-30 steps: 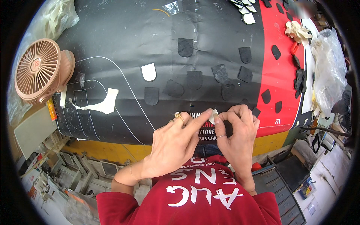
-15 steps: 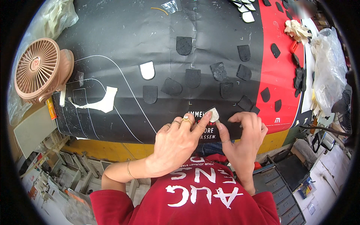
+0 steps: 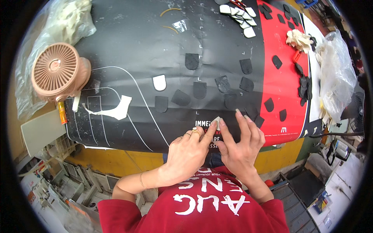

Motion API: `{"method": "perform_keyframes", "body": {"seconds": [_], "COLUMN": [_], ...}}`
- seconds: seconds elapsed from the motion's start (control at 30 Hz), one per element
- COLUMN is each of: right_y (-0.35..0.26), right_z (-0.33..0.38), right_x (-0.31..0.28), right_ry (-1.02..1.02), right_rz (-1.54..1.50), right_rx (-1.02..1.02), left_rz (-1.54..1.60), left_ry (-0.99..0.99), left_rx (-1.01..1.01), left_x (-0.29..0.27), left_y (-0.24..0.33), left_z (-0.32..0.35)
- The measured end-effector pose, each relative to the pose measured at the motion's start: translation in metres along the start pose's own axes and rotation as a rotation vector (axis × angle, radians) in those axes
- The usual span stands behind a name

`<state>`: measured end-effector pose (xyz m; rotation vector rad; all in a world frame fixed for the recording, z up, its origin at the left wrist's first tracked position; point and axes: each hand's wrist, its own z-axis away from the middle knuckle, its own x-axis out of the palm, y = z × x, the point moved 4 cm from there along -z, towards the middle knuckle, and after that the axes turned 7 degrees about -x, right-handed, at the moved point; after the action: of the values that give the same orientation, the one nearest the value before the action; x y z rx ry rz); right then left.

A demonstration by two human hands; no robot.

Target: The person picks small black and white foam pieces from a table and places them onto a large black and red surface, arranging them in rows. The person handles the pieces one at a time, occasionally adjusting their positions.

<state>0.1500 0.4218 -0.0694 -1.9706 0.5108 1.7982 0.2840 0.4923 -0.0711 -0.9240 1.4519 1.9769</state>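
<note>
The person wears a dark red T-shirt [image 3: 167, 219] with short, loose sleeves: the left sleeve [image 3: 118, 213] and the right sleeve [image 3: 275, 213] are plain, in the same red as the body. Large white lettering [image 3: 235, 203], rough-edged as if brushed, crosses the chest in stacked rows, with a line of much smaller white print [image 3: 211, 174] among them. Past the shirt's far edge a bit of dark blue cloth [image 3: 213, 158] shows. A thin gold-coloured bracelet [image 3: 141, 183] circles the left forearm [image 3: 133, 185]. The left hand [image 3: 186, 153] wears a gold-toned ring [image 3: 195, 131] with a pale stone, and a slimmer band [image 3: 187, 134] beside it. The right hand [image 3: 241, 149] has longish fingernails [image 3: 237, 112]
</note>
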Motion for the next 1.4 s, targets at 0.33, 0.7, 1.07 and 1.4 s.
{"method": "perform_keyframes", "body": {"seconds": [0.33, 0.7, 1.07, 1.4], "right_y": [-0.020, 0.011, 0.012, 0.029], "right_z": [-0.061, -0.054, -0.033, -0.027], "right_x": [0.009, -0.016, -0.015, -0.013], "right_ry": [0.116, 0.173, 0.172, 0.203], "right_rz": [-0.276, -1.376, -1.331, -1.403], "right_rx": [-0.402, 0.296, 0.372, 0.460], "left_rz": [1.442, 1.300, 1.135, 1.188], "left_ry": [0.024, 0.273, 0.127, 0.204], "left_rx": [-0.194, 0.013, -0.021, -0.259], "left_x": [-0.054, -0.045, -0.018, -0.020], "left_y": [-0.035, -0.011, 0.004, -0.015], "left_z": [0.013, 0.001, -0.001, 0.004]}}
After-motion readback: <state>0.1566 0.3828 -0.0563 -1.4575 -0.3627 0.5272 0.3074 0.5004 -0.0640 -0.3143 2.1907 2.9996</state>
